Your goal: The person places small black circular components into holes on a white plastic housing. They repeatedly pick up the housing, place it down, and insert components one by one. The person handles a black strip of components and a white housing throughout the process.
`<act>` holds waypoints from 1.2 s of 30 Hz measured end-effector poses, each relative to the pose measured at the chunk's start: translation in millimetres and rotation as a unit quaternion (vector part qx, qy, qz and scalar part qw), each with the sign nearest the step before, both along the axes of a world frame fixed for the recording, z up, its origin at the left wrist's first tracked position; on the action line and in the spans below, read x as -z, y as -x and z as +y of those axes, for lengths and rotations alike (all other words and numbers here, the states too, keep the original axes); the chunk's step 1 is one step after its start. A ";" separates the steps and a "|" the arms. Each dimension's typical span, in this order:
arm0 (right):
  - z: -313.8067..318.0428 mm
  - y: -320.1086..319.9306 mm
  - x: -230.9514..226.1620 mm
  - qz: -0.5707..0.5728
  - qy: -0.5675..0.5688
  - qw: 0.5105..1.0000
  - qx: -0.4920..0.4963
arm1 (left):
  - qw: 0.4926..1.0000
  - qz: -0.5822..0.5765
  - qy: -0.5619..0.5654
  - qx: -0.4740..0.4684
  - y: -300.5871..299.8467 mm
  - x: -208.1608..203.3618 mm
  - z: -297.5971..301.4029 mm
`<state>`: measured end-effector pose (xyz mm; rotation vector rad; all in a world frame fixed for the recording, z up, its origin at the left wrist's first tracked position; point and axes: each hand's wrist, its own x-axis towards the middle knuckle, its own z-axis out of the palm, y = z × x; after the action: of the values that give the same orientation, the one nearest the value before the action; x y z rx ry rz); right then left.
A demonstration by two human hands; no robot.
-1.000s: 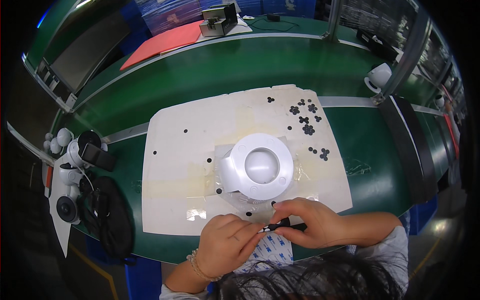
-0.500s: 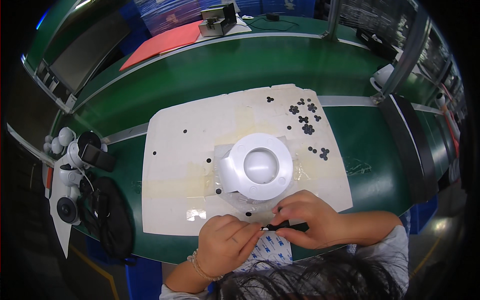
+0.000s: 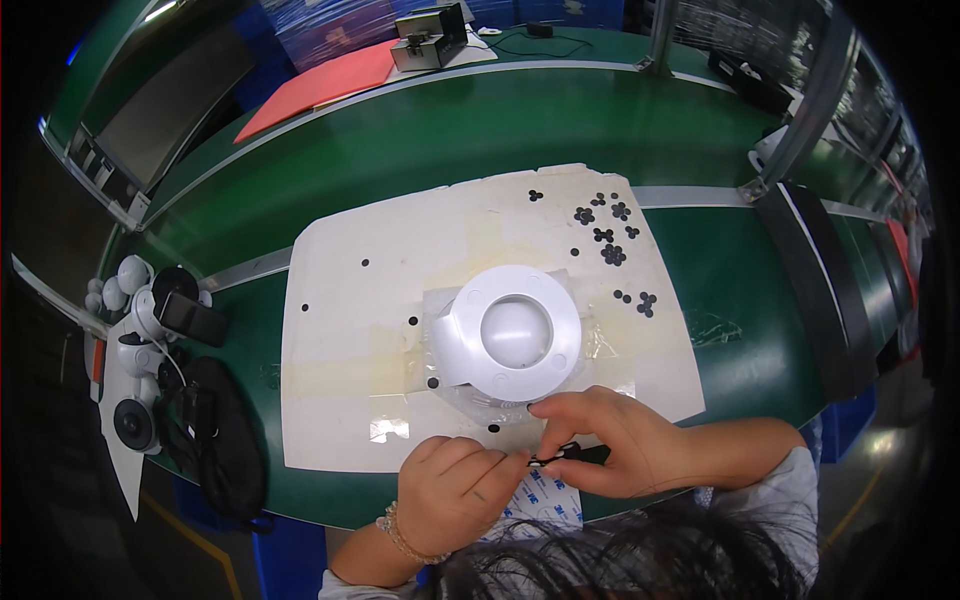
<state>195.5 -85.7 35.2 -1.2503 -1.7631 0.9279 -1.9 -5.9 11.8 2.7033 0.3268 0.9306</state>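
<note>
My left hand (image 3: 455, 490) is closed, with its thumb and forefinger pinching the left end of a small black piece with white bits (image 3: 556, 454); its exact kind is partly hidden by fingers. My right hand (image 3: 615, 440) curls around the other end of that piece. At the tip of its forefinger shows a round black pad (image 3: 530, 407), close to the white ring-shaped plastic part (image 3: 468, 345). This part lies on a clear plastic bag (image 3: 432, 310), just beyond my hands. Beneath my fingers is a white backing sheet with blue print (image 3: 550, 500).
A worn pale board (image 3: 340, 360) covers the green table (image 3: 745, 350). Several black round pads (image 3: 613, 255) lie in clusters at its far right, others singly toward the left. White cameras (image 3: 140, 355) and a black pouch (image 3: 228, 425) sit at left; a black foam strip (image 3: 815, 290) at right.
My right forefinger has reached forward and left toward the white part, carrying the round black pad at its tip. My left hand still pinches the black piece.
</note>
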 end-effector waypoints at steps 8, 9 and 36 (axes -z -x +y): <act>-6.7 -3.1 4.5 0.087 -0.050 0.993 0.066 | 1.000 -0.009 -0.014 0.010 -1.6 -0.6 2.3; -9.6 -4.8 2.3 0.104 -0.048 0.992 0.056 | 1.000 -0.009 -0.012 0.006 -2.1 -0.5 3.0; 0.1 -6.7 3.1 -0.041 -0.097 0.990 -0.090 | 0.999 -0.026 0.007 -0.018 -2.0 -4.2 3.9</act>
<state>202.2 -85.6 32.1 -1.0297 -2.0049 0.7911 0.1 -2.0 16.0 2.6637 0.3710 1.0031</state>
